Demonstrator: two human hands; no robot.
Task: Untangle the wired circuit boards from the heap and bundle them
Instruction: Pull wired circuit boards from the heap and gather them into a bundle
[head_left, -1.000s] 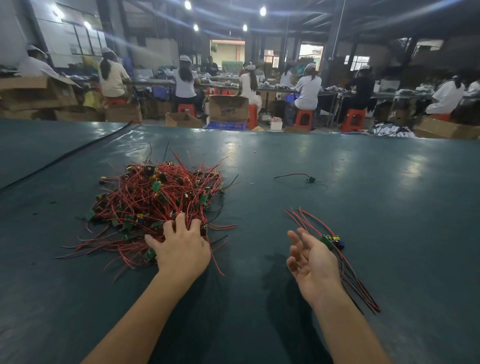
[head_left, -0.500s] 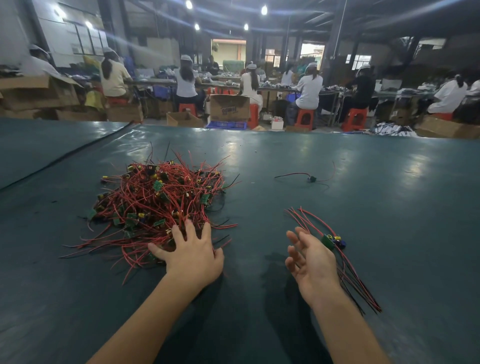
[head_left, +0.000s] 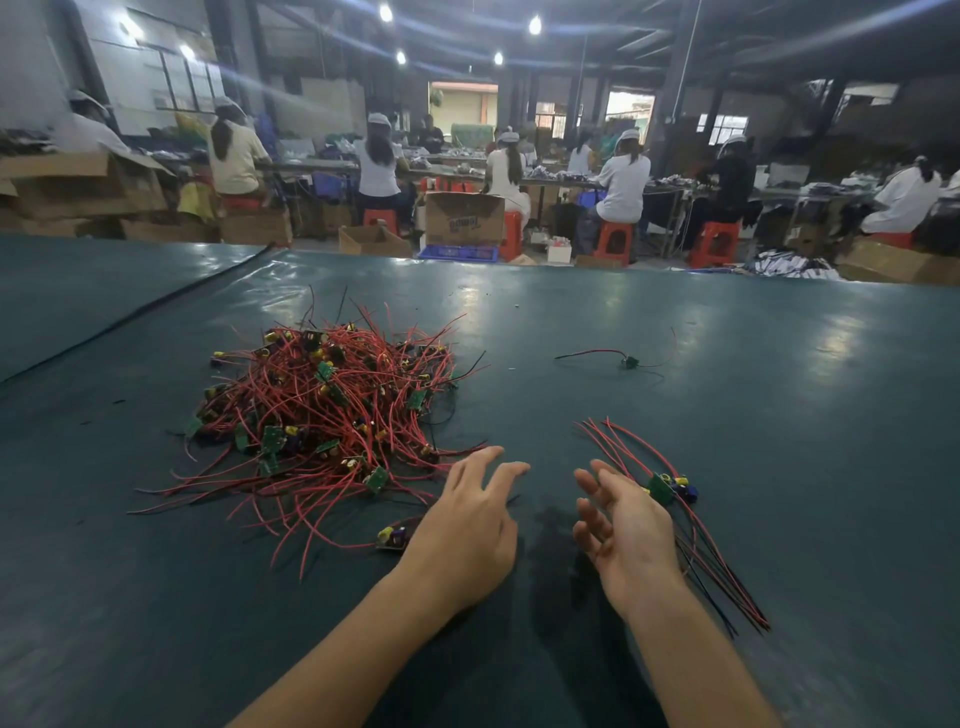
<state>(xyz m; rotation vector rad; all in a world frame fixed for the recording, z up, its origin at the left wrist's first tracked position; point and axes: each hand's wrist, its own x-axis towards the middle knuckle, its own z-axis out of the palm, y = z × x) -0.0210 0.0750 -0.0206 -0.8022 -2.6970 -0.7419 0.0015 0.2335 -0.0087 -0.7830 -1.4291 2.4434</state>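
Lower centre of the frame: my left hand (head_left: 467, 525), fingers spread and empty, was just beside a loose circuit board (head_left: 390, 538); my right hand (head_left: 628, 535), open with palm turned inward, hovered just left of the sorted bundle (head_left: 662, 487). The red-wired heap (head_left: 322, 410) sat centre left on the green table (head_left: 779, 415), a stray board (head_left: 630, 361) farther back at centre right. I judged a fresh pick in hand; next called for pinching the loose board and drawing its wires clear.
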